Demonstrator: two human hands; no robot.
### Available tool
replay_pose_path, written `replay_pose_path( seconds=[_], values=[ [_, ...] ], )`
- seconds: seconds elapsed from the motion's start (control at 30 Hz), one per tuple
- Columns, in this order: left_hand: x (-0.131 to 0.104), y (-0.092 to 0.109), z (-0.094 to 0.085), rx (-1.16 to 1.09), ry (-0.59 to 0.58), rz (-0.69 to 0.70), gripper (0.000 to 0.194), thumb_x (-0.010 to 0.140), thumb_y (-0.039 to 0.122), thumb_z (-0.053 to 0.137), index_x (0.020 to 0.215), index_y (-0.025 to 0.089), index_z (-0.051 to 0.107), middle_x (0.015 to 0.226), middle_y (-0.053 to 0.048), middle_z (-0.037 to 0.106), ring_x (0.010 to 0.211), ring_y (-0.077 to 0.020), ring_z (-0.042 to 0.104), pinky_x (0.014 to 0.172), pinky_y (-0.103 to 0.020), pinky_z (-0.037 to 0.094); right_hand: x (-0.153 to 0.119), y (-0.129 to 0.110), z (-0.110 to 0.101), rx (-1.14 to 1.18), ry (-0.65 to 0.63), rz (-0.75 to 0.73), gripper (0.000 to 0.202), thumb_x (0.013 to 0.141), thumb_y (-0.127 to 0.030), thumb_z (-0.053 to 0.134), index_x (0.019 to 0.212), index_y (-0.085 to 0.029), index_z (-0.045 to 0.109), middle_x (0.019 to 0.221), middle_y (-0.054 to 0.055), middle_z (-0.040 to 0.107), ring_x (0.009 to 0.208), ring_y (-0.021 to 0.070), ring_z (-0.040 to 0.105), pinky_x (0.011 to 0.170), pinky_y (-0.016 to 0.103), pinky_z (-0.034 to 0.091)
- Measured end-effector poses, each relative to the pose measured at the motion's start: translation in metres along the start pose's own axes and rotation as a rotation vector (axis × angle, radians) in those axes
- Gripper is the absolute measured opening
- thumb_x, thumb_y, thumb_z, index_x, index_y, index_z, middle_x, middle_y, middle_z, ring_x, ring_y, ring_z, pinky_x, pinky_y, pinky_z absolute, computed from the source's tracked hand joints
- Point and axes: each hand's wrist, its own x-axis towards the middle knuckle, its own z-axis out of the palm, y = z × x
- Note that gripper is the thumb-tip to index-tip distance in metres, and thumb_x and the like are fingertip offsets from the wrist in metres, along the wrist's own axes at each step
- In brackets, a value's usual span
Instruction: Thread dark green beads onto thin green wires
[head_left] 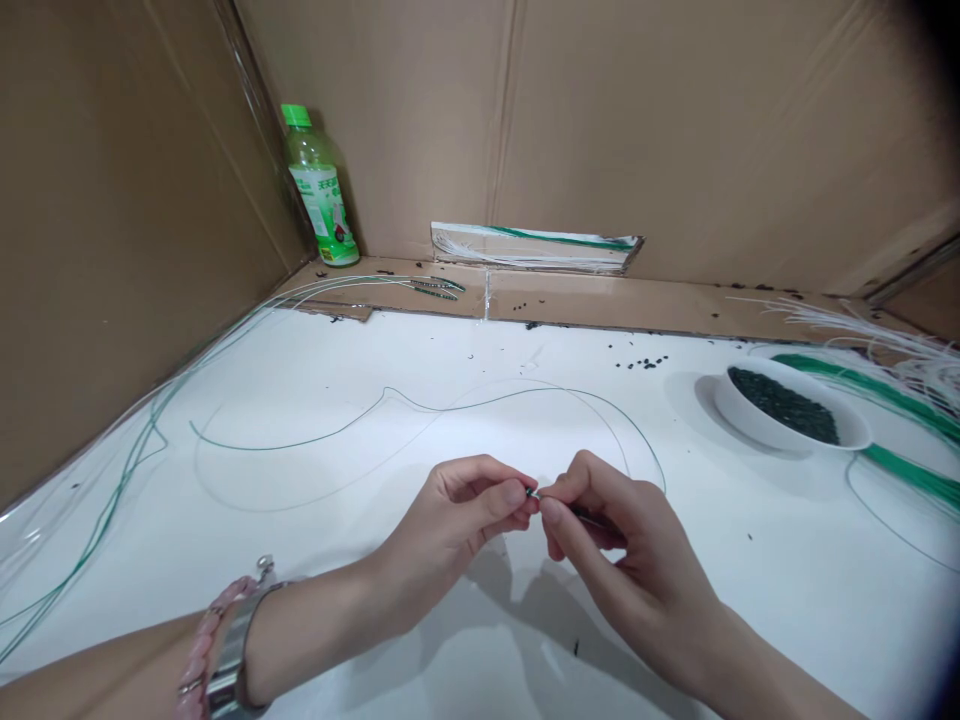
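Small dark-green piece (531, 492), one, held above the bench (810, 590) between the fingertips of both hands, near the lower middle of the view; step in hand, by judgement, fine fitting of piece and wire; next move seems to call for a steady left pinch and small, exact right fingertip work; long axis, as far as it shows, roughly crosswise from hand to hand, dipping slightly rightward; which end leads, cannot tell; left hand (469, 510), thumb and fingers closed on the piece; right hand (634, 560), thumb and forefinger pinched narrow at its right end, something dark partly hidden beneath the fingers; green wire (337, 435), lying crosswise beyond the hands, free end to the left, other end curving behind the right hand, any join hidden; white bowl (739, 412) of dark beads (784, 405), at right; green bottle (324, 205), upright, far left.
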Motion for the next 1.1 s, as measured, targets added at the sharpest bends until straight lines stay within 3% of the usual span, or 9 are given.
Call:
replay_pose_path(
  seconds=[0.37,0.63,0.9,1.1],
  values=[
    [-0.0028,0.0036,0.0006,0.354,0.103,0.220,0.005,0.072,0.022,0.072,0.070,0.018,0.070,0.069,0.002,0.067,0.069,-0.0077,0.060,0.069,-0.017,0.048,-0.0008,0.0037,0.0060,-0.200,0.112,-0.192,0.014,0.086,-0.011,0.045,0.075,-0.020,0.042,0.056,-0.007,0.040,0.046,0.0056,0.028,0.042,0.019,0.026],
    [-0.0037,0.0050,0.0045,0.363,0.041,0.313,0.012,0.078,0.013,0.065,0.075,0.021,0.072,0.075,0.003,0.071,0.072,-0.0067,0.064,0.068,-0.013,0.052,-0.0005,0.0018,0.0061,-0.090,0.104,-0.132,0.016,0.090,-0.015,0.041,0.075,-0.021,0.041,0.054,-0.007,0.042,0.045,0.0057,0.032,0.041,0.019,0.025],
    [-0.0040,0.0069,0.0054,0.469,0.074,0.306,0.008,0.075,0.013,0.066,0.073,0.018,0.071,0.072,0.001,0.069,0.070,-0.0085,0.064,0.066,-0.015,0.053,-0.0046,0.0016,0.0087,-0.048,0.041,-0.050,0.011,0.092,-0.018,0.036,0.083,-0.023,0.036,0.057,-0.009,0.036,0.046,0.0067,0.029,0.043,0.019,0.027],
    [-0.0020,0.0070,0.0028,0.442,0.069,0.280,0.007,0.076,0.016,0.066,0.070,0.018,0.070,0.064,0.004,0.067,0.064,-0.0056,0.062,0.064,-0.012,0.051,-0.0015,-0.0014,0.0044,-0.115,0.116,-0.072,0.013,0.093,-0.019,0.036,0.082,-0.023,0.042,0.063,-0.004,0.048,0.050,0.0079,0.039,0.042,0.020,0.031]
  ],
)
